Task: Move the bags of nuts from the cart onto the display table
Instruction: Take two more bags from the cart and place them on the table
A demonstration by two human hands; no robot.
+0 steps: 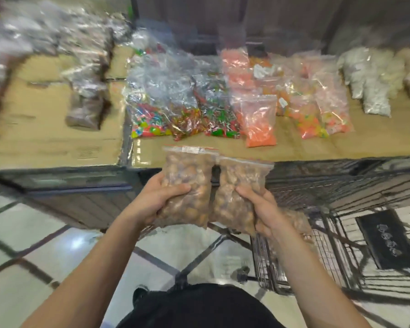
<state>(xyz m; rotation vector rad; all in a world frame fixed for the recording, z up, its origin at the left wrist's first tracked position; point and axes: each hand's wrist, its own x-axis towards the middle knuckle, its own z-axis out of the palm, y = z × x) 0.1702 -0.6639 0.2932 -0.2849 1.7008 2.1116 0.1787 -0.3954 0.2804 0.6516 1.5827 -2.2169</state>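
Two clear zip bags full of brown nuts are up in the air, side by side and touching, just in front of the near edge of the display table [294, 147], which is covered with brown cardboard. The left bag of nuts [187, 185] is gripped by the left hand [152, 202], thumb curled over the front and fingers behind. The right bag of nuts [239, 192] is gripped the same way by the right hand [263, 211]. Under the right hand stands the black wire cart [317, 245], with more brown bags showing inside it behind the wrist. On the table, near the middle, lie clear bags of colourful sweets [180, 110], then orange and pink bags [260, 119], and white bags [369, 79] toward the far right corner. Blurry dark bags [85, 100] lie on the left side. The floor [33, 245] has pale tiles with dark lines.
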